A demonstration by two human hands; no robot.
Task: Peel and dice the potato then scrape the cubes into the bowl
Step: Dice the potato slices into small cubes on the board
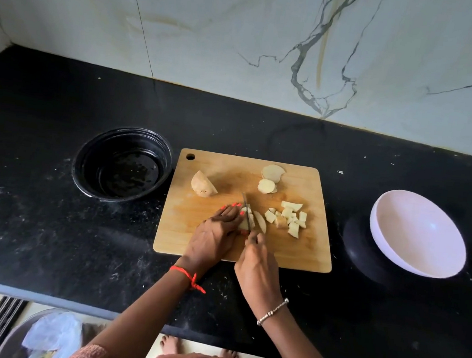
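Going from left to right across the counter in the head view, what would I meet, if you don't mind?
black bowl → potato half → knife → diced cubes → white bowl

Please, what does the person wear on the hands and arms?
The left hand has orange-red painted nails and a red thread tied at the wrist. The right hand has a silver bead bracelet at the wrist. Both forearms are bare.

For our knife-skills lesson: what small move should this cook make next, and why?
Probably press the knife down through the potato piece that the left hand steadies: the right hand holds it across that piece, and cubes lie just right.
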